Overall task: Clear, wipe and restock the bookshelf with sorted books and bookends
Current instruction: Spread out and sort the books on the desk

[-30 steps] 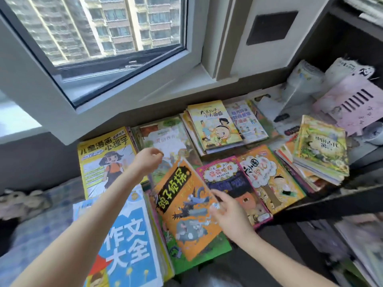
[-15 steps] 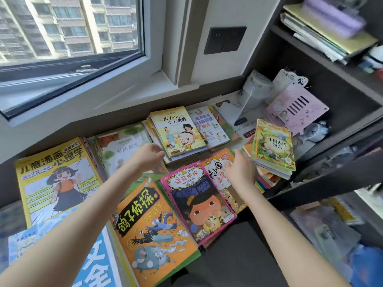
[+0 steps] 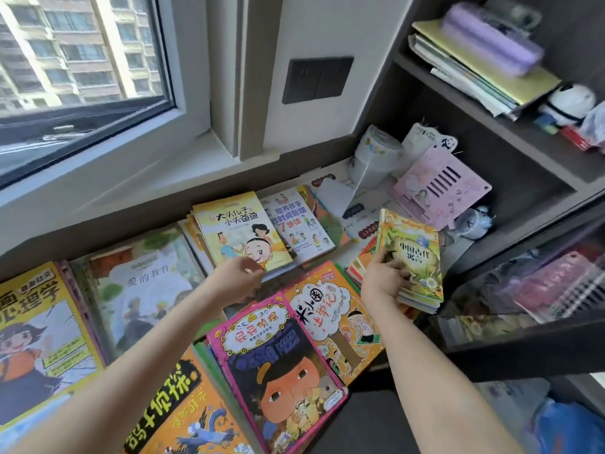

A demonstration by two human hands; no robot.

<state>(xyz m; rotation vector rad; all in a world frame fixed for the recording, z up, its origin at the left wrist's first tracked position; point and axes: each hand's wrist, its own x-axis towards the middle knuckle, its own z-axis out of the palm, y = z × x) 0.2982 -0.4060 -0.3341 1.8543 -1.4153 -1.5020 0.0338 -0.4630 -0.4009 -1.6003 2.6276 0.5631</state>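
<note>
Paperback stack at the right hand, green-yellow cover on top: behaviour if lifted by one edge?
The paperback stack probably sags: thin soft covers. Loose books may slide apart, since the right hand grips only one edge. Likely light: few books.

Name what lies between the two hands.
Head view: the top end of the orange cartoon book lies flat between the left hand and the right hand, which holds a small book stack.

The yellow book (image 3: 240,229) far in the middle read 大头儿子小头爸爸, the white book (image 3: 299,226) to its right 7步法, the green book (image 3: 147,283) at the left 爱的教育, the leafy book (image 3: 415,253) at the right 中国古代寓言, and the near orange book (image 3: 183,411) 侦探.
</note>
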